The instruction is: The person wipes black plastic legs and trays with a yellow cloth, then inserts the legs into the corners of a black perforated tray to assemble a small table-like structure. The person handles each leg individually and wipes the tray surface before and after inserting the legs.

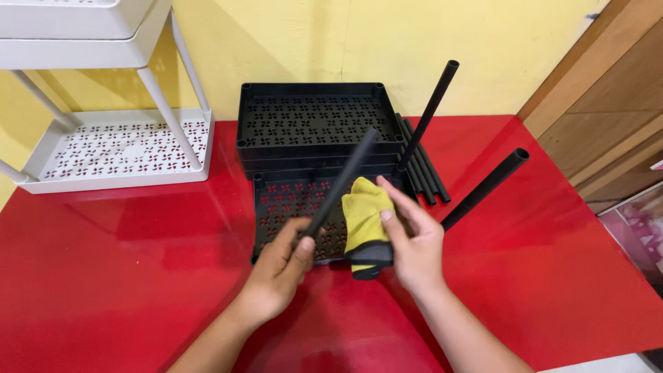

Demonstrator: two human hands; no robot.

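The left hand (283, 266) grips the near end of a smooth black tube (342, 183), fingers and thumb wrapped round it. The tube is round and slim, blurred along its length, and its long axis runs up and away to the right, its far end over the stacked trays. The right hand (411, 242) holds a soft yellow cloth (364, 217) with a dark hem, folded and bunched, pinched between thumb and stretched fingers just right of the tube; whether cloth and tube touch cannot be told.

Under both hands lies a flat black plastic tray (290, 207), rectangular, its floor punched with small pinwheel-shaped holes through which the glossy red table (124, 276) shows. Two black tubes stand in its right side: one (429, 110) rises steeply at the far right corner, the other (487, 186) leans out to the right, open end up. Just beyond rests a stack of similar black trays (311, 117), rims up, corner sockets visible, nothing inside the top one. A bundle of loose black tubes (425, 169) lies right of the stack. Far left stands a white plastic shelf rack (117, 145) with the same punched pattern and slanted legs, against a yellow wall (276, 41).
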